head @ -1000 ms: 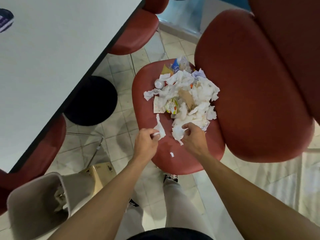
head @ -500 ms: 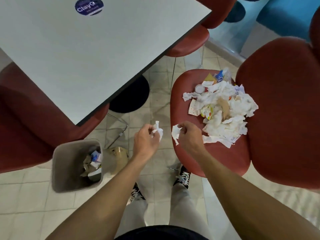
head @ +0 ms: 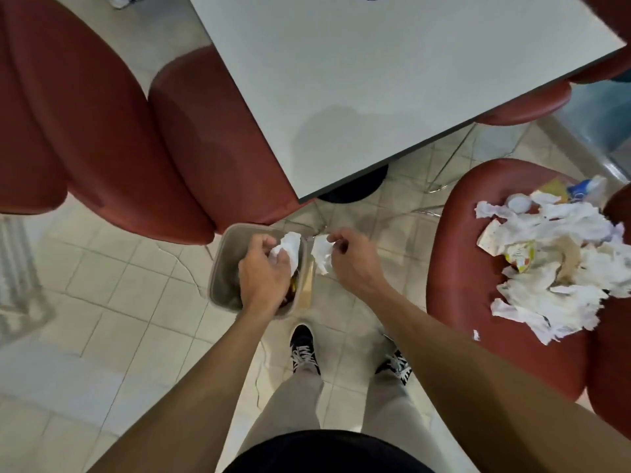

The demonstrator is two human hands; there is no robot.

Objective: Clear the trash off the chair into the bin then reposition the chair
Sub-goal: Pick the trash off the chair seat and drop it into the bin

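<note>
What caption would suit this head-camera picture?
Left hand and right hand each hold crumpled tissue at the bin; more trash covers the chair.

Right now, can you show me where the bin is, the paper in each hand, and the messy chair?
bin [head: 223,268]: head view, on its left inner wall.
left hand's paper [head: 290,247]: head view, crumpled white middle.
right hand's paper [head: 321,256]: head view, white middle.
chair [head: 457,268]: head view, bare red seat.

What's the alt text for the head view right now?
Seen from above, a person's left hand holds a crumpled tissue over a grey bin on the tiled floor, while the right hand pinches a second tissue just beside it. More paper trash still covers the red chair at right.
</note>
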